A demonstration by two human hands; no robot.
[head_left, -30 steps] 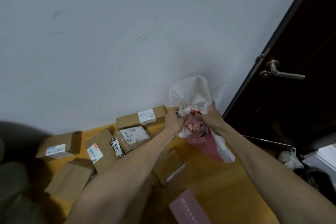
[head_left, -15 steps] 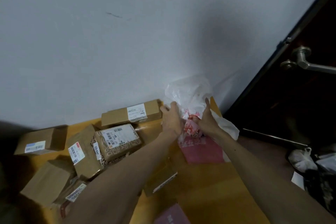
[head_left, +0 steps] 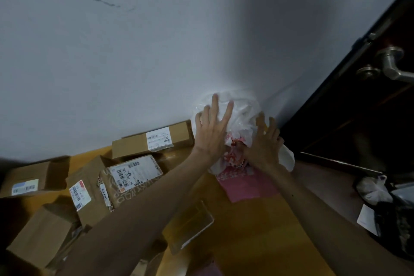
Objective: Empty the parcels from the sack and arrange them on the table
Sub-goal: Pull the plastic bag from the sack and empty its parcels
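A crumpled white plastic sack [head_left: 242, 114] with red print lies against the wall at the back of the yellow table [head_left: 257, 231]. My left hand [head_left: 211, 127] presses flat on its left side, fingers spread. My right hand [head_left: 265, 141] rests on its right side with fingers straight. A pink flat parcel [head_left: 246, 184] lies just in front of the sack. Several brown cardboard parcels sit to the left: a long one [head_left: 152, 141] by the wall, a labelled one [head_left: 132, 175], and a small one [head_left: 190, 224] under my left forearm.
More cardboard boxes [head_left: 33, 179] crowd the table's left end. A dark door with a metal handle [head_left: 392, 67] stands at the right. Bags and papers [head_left: 376, 188] lie on the floor beyond the table's right edge.
Both hands have let go of the sack's bunched middle and opened flat on it. The sack has been pushed back against the wall, and the pink parcel now lies flat on the table.
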